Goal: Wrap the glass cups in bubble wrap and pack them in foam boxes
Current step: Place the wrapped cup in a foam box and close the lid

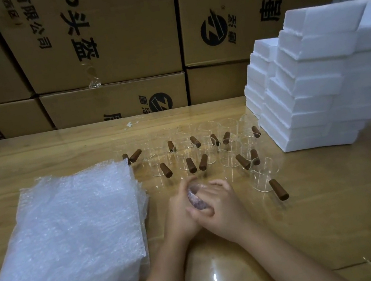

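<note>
**Both hands clasped on one wrapped cup**

The left hand (180, 212) and right hand (224, 208) are pressed together, fingers curled round a wrapped cup (196, 198) just above the table (315, 216). Bare cups (206, 151) with brown handles stand in loose rows just beyond, none in a box. Bubble wrap (72, 232) lies stacked to the left. Foam boxes (312, 84) are piled at the right; whether anything is inside them cannot be told. Closed cartons (100, 32) line the back.

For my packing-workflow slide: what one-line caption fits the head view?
Left hand and right hand clasp a bubble-wrapped cup beside spare bubble-wrap sheets, bare glass cups and stacked foam boxes.
</note>
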The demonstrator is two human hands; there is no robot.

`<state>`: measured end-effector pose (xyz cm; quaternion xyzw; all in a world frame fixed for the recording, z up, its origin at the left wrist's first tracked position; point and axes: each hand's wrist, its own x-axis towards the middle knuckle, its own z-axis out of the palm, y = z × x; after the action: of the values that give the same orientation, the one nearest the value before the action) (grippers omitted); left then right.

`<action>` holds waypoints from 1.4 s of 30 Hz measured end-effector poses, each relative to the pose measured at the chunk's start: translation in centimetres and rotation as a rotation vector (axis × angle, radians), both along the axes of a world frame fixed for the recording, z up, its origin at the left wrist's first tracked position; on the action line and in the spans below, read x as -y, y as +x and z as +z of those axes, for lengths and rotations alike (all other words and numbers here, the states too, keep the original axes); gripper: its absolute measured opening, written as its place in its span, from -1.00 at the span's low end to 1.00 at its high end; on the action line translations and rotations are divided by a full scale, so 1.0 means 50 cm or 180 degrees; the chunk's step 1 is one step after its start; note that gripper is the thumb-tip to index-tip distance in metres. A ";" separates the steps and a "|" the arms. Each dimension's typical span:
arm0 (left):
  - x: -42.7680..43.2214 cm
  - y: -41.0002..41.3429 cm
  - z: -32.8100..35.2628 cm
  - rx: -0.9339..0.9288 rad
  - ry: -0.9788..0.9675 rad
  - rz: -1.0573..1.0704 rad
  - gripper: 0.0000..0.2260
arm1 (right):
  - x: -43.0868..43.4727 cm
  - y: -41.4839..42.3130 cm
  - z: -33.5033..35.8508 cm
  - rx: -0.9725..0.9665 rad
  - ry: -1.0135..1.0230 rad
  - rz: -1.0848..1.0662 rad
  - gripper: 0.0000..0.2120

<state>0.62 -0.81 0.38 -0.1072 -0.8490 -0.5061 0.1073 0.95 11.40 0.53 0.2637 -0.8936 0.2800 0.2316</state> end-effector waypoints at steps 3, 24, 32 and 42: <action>0.002 0.000 0.000 -0.0079 0.0037 -0.0043 -0.44 | -0.006 0.000 0.023 0.0540 0.0186 0.0261 -0.52; -0.001 -0.007 0.012 0.0452 0.0528 0.0196 -0.61 | -0.374 -0.227 0.535 -0.0083 0.0369 -0.2526 -0.37; -0.027 0.015 0.082 0.0352 0.1318 0.0326 -0.60 | -0.367 -0.179 0.520 -0.1090 0.0072 -0.2296 -0.61; -0.013 0.088 0.205 -0.0418 0.1670 0.0203 -0.56 | -0.229 0.010 0.242 -0.0032 0.0118 -0.0309 -0.93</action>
<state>5.04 -0.16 10.64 -0.0815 -0.6831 -0.6970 0.2021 1.43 22.83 12.64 0.2257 -0.9092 0.2504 0.2445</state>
